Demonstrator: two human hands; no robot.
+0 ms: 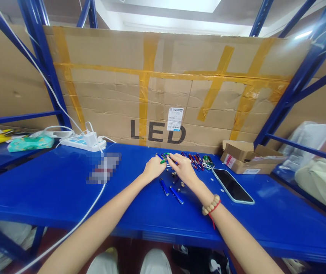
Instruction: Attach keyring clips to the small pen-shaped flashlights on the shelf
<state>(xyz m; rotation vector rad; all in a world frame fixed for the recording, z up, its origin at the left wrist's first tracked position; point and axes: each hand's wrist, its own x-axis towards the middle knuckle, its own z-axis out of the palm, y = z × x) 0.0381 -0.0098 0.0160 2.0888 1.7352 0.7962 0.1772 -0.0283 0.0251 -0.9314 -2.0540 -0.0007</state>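
My left hand (153, 168) and my right hand (183, 166) meet over the blue shelf top (51, 190). Both are closed on one small green tube-shaped item with a clip (165, 158) held between their fingertips. Two loose blue tubes (170, 189) lie on the shelf just under my wrists, with a few tiny dark parts (175, 176) beside them. A row of several red, blue and green small tubes (197, 160) lies behind my right hand. A beaded bracelet (212, 204) sits on my right wrist.
A phone (232, 185) lies face up right of my right hand. An open cardboard box (244, 156) stands behind it. A white power strip (83, 142) with cables and a tissue pack (31, 143) sit at the back left. Taped cardboard marked LED (157, 91) forms the back wall.
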